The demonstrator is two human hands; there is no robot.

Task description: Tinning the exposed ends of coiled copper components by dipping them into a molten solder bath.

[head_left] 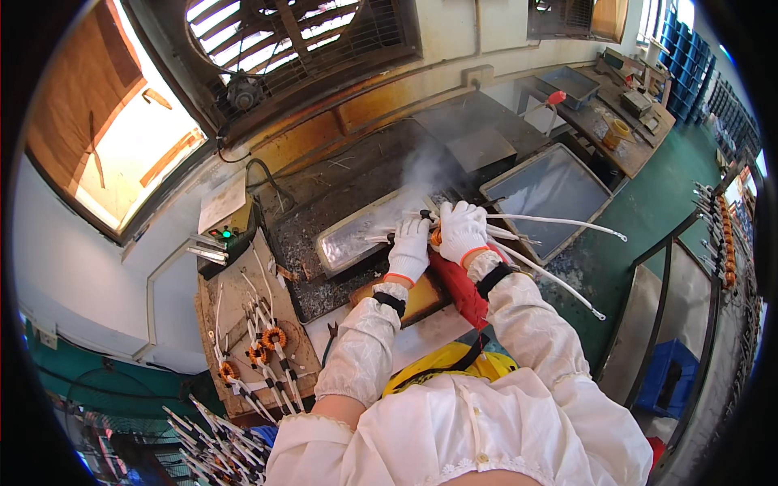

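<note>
At the left, a wooden board (212, 301) beside the dark bench (324, 190) carries a few orange ring coils (274, 337) with white leads. Next, near the bench's front edge, stands a long metal tray (322, 257) with a shiny silver surface; smoke rises at its back right corner. An amber slab (417, 304) lies below that tray's front edge.

The left hand (407, 253), gloved in white, is curled around the black-sleeved leads of a coil (436, 236) held at the right end of the tray; its exact finger contact is partly hidden. The right hand (462, 231), gloved too, is clasped about the coil and the root of its white cables (567, 220), which stretch out rightward past the front edge of a grey-topped pan (559, 190). A red cloth (466, 296) hangs below this hand.

The wound ring looks firm and fairly dense for its size, the cables springy, so their long ends likely swing and pull to one side. The smoke suggests heat: best to grip at the ring and sleeves, well back from the tips over the tray, and not by the loose cable ends.
</note>
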